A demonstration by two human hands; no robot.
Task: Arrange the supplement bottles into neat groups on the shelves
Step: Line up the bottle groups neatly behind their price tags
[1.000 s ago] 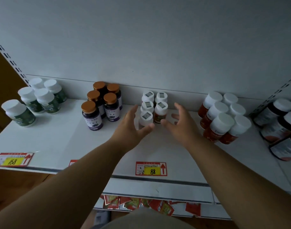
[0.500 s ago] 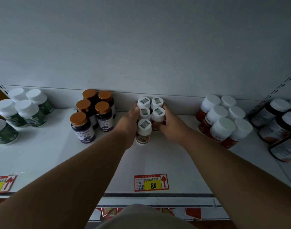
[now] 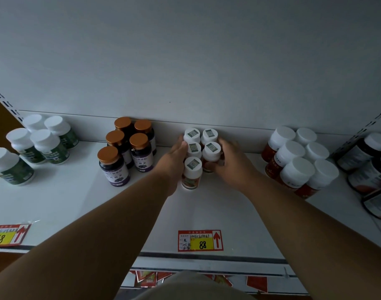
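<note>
I saw five small bottles (image 3: 197, 152) standing together at the back of the shelf (image 3: 77, 202). My left hand (image 3: 174, 161) pressed flat against their left side. My right hand (image 3: 230, 163) curled its fingers (image 3: 211, 166) round the right-side bottle (image 3: 210, 155).

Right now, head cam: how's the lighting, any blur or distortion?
Head view: dim and even, no glare; strong wide-angle bowing on the shelf edge; 88 price tag readable; sticker-capped bottles fairly sharp between left hand and right hand; frame edges darker and softer.
</note>
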